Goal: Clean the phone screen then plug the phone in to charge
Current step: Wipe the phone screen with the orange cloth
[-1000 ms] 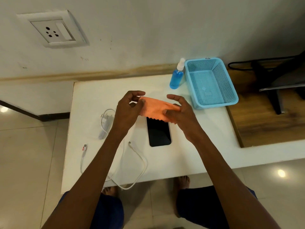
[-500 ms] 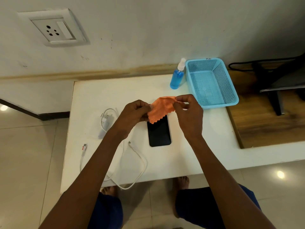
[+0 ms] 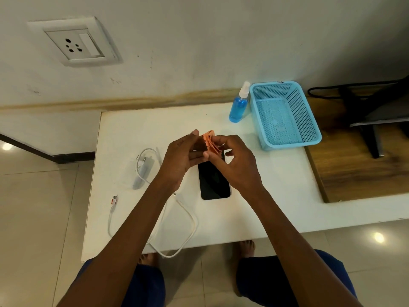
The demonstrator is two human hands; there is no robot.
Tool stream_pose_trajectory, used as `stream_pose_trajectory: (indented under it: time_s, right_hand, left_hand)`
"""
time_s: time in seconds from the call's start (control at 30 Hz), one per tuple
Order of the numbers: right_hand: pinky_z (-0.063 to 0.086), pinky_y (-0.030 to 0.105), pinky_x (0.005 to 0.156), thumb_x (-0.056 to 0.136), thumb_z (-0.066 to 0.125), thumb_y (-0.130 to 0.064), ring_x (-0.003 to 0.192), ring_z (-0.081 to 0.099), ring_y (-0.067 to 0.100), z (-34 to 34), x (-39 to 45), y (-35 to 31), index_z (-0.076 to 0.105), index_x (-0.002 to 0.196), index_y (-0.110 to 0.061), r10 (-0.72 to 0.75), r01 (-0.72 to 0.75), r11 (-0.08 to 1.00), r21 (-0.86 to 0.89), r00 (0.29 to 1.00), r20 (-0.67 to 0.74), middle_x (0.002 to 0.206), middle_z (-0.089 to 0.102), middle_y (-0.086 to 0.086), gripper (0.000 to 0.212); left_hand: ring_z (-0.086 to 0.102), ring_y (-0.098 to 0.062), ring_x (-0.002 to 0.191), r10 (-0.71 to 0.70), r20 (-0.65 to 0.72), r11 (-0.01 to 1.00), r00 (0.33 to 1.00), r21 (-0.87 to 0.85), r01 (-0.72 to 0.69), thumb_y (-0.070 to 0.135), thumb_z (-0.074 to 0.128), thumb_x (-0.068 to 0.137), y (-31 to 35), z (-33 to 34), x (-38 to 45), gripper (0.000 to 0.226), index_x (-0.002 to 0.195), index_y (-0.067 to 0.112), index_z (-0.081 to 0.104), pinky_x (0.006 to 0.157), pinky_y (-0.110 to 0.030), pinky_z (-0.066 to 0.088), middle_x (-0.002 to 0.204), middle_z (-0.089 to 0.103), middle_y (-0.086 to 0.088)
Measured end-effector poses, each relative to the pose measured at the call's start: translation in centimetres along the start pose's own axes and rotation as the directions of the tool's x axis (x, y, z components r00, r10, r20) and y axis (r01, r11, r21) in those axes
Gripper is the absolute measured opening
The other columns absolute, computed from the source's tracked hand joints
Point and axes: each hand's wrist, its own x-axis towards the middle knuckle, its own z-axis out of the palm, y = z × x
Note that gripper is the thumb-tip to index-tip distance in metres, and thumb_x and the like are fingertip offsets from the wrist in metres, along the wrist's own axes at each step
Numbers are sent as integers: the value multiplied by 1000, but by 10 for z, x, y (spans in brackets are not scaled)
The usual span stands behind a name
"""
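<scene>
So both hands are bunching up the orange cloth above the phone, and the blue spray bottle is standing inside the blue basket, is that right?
Not quite. The head view shows the spray bottle standing on the white table just left of the blue basket, not inside it. The rest holds: left hand and right hand bunch the orange cloth above the phone.

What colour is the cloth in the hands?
Orange. The cloth shows best in the head view, bunched between the left hand and right hand.

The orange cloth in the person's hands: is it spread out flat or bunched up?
Bunched up. The orange cloth shows only as a small crumpled wad pinched between the left hand and right hand, above the phone.
</scene>
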Motion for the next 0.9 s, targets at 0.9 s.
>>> stream_pose_trajectory:
  time_s: [0.9]
  right_hand:
    - [47, 20, 82, 96, 59, -12, 95, 56, 3, -11, 0, 12, 65, 122, -32, -14, 17, 1000, -13, 981, 195, 117, 62, -12, 34]
  left_hand:
    - [68, -29, 77, -42, -97, 996, 994, -87, 34, 9, 70, 89, -1, -10, 5, 22, 109, 6, 62, 78, -42, 59, 92, 69, -13]
